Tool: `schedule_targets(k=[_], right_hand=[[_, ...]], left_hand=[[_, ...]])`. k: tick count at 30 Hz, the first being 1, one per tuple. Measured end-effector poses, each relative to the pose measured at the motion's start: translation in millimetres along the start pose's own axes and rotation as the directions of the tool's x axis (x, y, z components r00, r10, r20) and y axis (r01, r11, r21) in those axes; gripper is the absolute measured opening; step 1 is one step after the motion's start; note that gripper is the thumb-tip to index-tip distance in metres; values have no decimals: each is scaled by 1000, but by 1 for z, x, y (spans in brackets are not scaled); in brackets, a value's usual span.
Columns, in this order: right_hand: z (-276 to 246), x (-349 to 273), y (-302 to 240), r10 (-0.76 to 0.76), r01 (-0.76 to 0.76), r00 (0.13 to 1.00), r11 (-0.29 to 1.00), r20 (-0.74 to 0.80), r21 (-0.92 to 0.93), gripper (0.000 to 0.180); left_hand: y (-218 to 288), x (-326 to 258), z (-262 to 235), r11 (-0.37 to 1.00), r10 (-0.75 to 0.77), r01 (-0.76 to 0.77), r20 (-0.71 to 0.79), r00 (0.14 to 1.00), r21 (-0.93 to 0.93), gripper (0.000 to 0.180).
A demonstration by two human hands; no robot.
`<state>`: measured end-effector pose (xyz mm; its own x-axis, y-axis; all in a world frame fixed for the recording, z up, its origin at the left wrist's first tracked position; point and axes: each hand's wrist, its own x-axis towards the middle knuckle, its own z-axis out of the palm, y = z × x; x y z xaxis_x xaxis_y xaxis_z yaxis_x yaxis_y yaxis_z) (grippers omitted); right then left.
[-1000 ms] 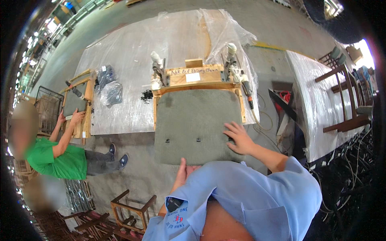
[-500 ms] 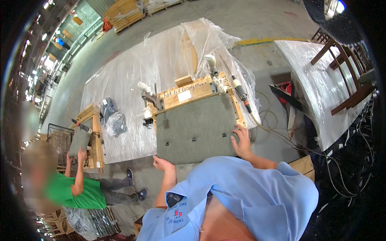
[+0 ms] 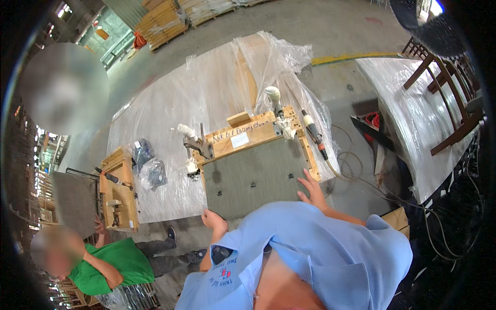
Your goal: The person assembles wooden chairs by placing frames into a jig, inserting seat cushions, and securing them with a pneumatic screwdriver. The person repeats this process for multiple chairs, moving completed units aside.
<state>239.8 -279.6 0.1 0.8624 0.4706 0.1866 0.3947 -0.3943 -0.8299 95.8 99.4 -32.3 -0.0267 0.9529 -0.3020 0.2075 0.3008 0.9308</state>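
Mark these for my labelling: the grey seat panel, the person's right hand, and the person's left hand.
grey seat panel point(image 3: 253, 178), head view, bare middle.
right hand point(image 3: 311, 190), head view, back of hand.
left hand point(image 3: 214, 220), head view, knuckles.

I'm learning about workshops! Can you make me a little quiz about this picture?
1. True or false: the right hand lies flat on the grey square padded panel.
2. What is the left hand touching? A) the panel's near edge B) a dark wooden chair C) a power tool
3. Fill in: the panel sits in a light wooden ____.

Key: 1 true; 2 A; 3 frame.
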Motion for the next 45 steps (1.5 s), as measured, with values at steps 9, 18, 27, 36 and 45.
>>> schedule_targets(k=[9, 18, 27, 36, 45], right_hand=[[8, 64, 27, -164, 110, 974, 947, -159, -302, 36], [10, 68, 34, -192, 149, 972, 951, -138, -269, 46], [22, 54, 30, -156, 139, 987, 956, -45, -258, 43], [12, 56, 67, -304, 282, 953, 876, 7, -390, 46], [55, 37, -35, -551, 541, 829, 748, 93, -384, 40]], left_hand=[[10, 13, 51, 954, 6, 56, -205, 979, 294, 42], [4, 22, 64, 856, 12, 133, -277, 961, 500, 40], [-85, -33, -28, 858, 331, -239, -133, 934, 454, 48], [-270, -166, -267, 634, -403, -40, 374, 835, 772, 56], [-374, -255, -383, 637, -540, 282, 154, 827, 717, 48]])
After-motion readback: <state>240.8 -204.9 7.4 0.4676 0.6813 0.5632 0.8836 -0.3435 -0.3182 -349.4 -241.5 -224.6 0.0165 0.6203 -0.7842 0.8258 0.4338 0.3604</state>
